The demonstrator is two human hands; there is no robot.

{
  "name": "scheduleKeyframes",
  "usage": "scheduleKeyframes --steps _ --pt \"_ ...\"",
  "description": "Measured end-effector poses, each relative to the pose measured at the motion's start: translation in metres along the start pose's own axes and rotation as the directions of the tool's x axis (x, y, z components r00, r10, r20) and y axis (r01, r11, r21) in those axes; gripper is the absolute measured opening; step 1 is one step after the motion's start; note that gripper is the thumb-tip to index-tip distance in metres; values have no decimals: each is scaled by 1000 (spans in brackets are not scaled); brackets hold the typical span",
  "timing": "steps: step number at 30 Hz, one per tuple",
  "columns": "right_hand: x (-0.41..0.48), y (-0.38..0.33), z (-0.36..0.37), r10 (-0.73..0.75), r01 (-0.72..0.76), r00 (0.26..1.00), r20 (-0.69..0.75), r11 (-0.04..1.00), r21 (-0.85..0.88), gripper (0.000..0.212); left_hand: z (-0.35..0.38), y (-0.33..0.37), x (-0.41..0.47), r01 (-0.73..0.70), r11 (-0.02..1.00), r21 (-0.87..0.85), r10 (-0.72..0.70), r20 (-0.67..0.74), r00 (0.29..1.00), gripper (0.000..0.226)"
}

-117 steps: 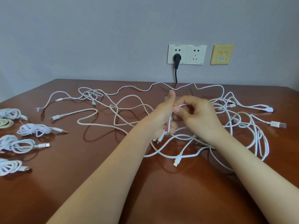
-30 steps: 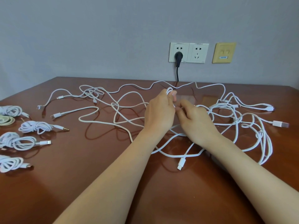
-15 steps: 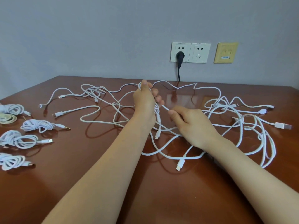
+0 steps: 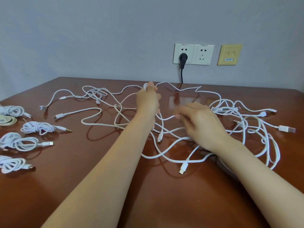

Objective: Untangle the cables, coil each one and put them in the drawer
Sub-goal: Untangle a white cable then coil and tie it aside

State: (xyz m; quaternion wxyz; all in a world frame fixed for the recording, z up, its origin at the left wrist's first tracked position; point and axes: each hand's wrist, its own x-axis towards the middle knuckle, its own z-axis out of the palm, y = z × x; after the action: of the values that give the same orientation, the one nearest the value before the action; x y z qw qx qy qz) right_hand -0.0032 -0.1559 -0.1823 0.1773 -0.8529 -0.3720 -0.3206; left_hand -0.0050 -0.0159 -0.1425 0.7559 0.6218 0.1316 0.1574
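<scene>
on the brown table (image 4: 98, 186) lies a mess of tangled white cables (image 4: 246, 129). the mess is long from side to side and goes from the far left part of the table over to the right edge. one big flat plug (image 4: 287, 129) on the right side points out to the right. a small plug (image 4: 183, 167) at the front points down toward the person. another small plug (image 4: 159, 137) hangs tip down, just under the hands.

the left hand (image 4: 148, 102) is up off the table. its back faces the camera and its knuckles are toward the wall. its fingers are curled round the held cable (image 4: 167, 118), and a little loop pokes out at the top of the hand. the right hand (image 4: 199, 119) is lower and just beside it, a bit blurry, with its back up. its thumb and fingers pinch that cable too. the short bit between the two hands runs sideways. both arms reach out long from the bottom of the view.

at the left edge of the table, well apart from the mess, sit the coiled cables (image 4: 14, 142), four white ones and a cream one (image 4: 7, 120). one white coil has a gold pin (image 4: 66, 129) that points to the right.

on the wall behind are two white sockets (image 4: 204, 54) and a yellow plate (image 4: 229, 54). a black plug (image 4: 183, 57) sits in the left socket, and its cord goes straight down behind the table.
</scene>
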Motion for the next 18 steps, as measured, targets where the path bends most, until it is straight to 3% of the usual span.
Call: scheduleKeyframes --steps 7,12,15,18 --pt "-1 2 1 -42 39 999 12 980 197 31 7 -3 -10 55 958 280 -94 129 987 37" --pt "0 -5 0 65 -48 997 -43 948 314 17 16 -2 -17 76 914 399 -176 219 960 61" --pt "0 -5 -2 208 -184 977 -42 930 319 6 21 -6 -28 89 910 404 -247 357 901 49" --pt "1 -3 -6 293 -263 954 -58 917 298 18 21 -12 -26 65 907 416 -268 451 852 65"
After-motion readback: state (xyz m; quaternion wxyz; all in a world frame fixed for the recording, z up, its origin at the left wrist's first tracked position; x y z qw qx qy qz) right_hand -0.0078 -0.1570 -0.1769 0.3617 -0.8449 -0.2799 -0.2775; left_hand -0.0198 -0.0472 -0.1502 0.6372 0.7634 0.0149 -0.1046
